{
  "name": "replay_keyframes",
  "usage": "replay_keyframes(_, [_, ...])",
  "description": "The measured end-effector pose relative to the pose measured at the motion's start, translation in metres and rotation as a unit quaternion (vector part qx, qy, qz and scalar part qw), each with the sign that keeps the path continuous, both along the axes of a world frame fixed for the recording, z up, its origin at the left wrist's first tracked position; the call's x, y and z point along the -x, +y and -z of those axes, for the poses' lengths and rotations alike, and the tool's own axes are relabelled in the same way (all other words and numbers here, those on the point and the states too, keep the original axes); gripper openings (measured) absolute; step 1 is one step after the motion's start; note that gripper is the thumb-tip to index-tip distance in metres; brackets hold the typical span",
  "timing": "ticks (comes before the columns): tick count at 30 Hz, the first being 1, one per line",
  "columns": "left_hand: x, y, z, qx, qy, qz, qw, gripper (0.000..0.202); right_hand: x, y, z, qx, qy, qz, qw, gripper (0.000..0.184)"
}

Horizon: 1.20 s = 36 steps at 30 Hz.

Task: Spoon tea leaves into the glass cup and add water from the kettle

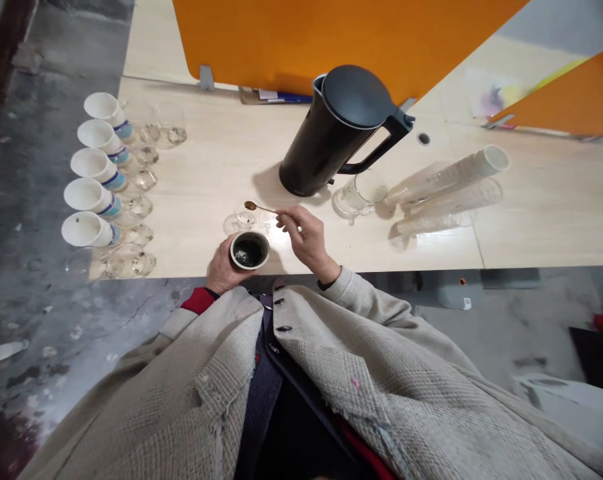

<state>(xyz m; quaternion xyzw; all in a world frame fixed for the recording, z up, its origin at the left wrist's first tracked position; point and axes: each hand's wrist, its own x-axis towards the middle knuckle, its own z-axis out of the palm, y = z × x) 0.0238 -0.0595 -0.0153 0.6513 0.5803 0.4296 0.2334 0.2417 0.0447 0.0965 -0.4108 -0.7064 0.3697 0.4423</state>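
My left hand (pixel 220 268) is closed around a small round canister (pixel 250 251) with a pale rim. Dark, loose contents that look like tea leaves show inside it. My right hand (pixel 305 241) pinches the handle of a small wooden spoon (pixel 251 206). The spoon's bowl points left, above a small clear cup (pixel 244 218) near the table's front edge. Something brownish seems to lie in the bowl, too small to make out. The canister is just in front of that cup, apart from the spoon.
A large black kettle (pixel 331 127) stands behind my hands. Right of it are a clear glass mug (pixel 364 190) and stacks of clear cups (pixel 451 180). Several paper cups (pixel 94 167) and clear cups with dark bits (pixel 139 207) line the table's left end. An orange divider (pixel 331 33) rises behind.
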Motion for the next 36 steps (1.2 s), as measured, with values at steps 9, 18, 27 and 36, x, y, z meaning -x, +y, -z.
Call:
replay_keyframes(9, [0.002,0.001,-0.002,0.022,0.004,-0.016,1.000,0.112,-0.105,0.002,-0.027,0.030,0.170,0.275,0.946,0.034])
replay_keyframes(18, [0.004,0.004,0.000,-0.005,0.007,-0.016,1.000,0.110,-0.174,0.071,0.022,0.065,0.202,0.429,0.878,0.020])
replay_keyframes(27, [0.004,0.003,0.001,0.006,0.008,-0.019,1.000,0.110,-0.179,0.101,0.044,0.124,0.119,0.414,0.894,0.020])
replay_keyframes(36, [0.001,0.001,0.000,0.034,0.007,-0.019,0.999,0.112,-0.171,-0.004,0.041,0.082,-0.024,0.379,0.922,0.045])
